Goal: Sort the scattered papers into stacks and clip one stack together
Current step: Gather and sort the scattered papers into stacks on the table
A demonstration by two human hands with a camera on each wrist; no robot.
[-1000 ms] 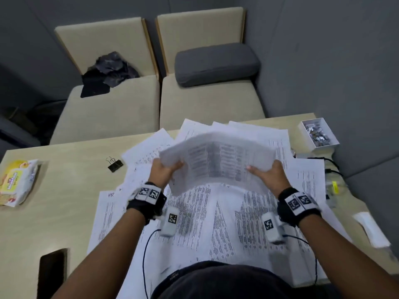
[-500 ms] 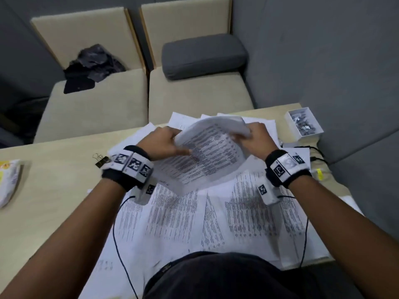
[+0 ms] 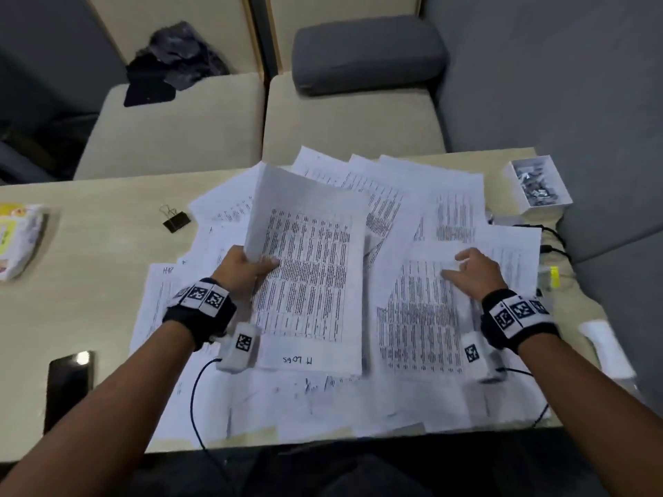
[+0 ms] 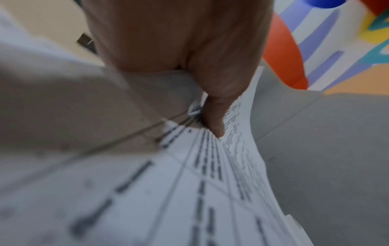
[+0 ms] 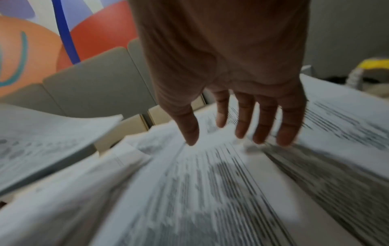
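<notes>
Head view: a sheaf of papers (image 3: 308, 281) is pinched at its left edge between the thumb and curled fingers of the left hand (image 3: 247, 267) and held raised above the scattered papers (image 3: 423, 209), presumably so that more sheets can be added. To the right of the sheaf, the right hand (image 3: 473, 274) is laid on a loose sheet (image 3: 419, 317) with straight, spread fingers, nothing being gripped. Left of the sheaf a binder clip (image 3: 174, 220) lies unused on the table (image 3: 89, 281), and to its far right an open white box (image 3: 538, 188) is seen to hold small metal clips.
</notes>
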